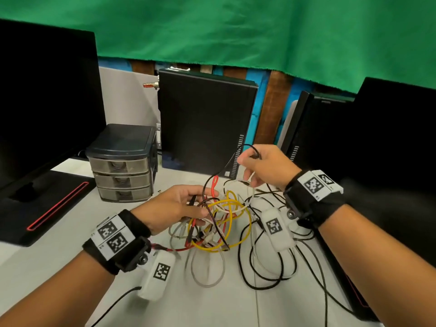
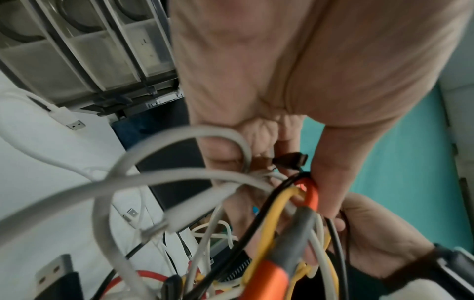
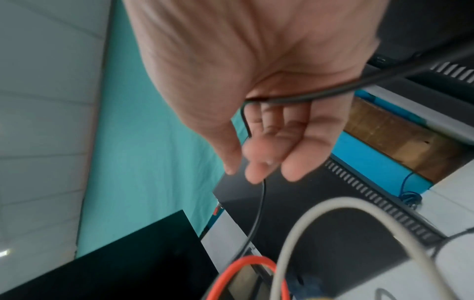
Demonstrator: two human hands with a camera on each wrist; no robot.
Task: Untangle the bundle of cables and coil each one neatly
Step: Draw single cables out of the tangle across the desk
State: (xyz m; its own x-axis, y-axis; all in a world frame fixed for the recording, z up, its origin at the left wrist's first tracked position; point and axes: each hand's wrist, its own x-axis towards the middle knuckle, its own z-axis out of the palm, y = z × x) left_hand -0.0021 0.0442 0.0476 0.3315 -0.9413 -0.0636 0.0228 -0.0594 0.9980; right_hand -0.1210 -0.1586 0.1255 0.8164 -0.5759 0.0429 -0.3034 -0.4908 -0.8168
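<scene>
While the left hand (image 1: 175, 205) curls its fingers round the bundle of cables (image 1: 217, 223), holding it just above the white worktop (image 1: 59, 274), the right hand (image 1: 264, 167) pinches a thin black cable (image 1: 226, 165) drawn up out of the tangle. Behind the bundle stand a small drawer unit (image 1: 122, 164) and a black computer case (image 1: 205, 123).

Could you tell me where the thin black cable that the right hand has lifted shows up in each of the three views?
Head: black cable arcs from the bundle up to the right hand, right of centre.
Left wrist: lower right, black cable runs beside that hand.
Right wrist: black cable hangs below the fingers, centre.
Shared landmark: the red cable.
</scene>
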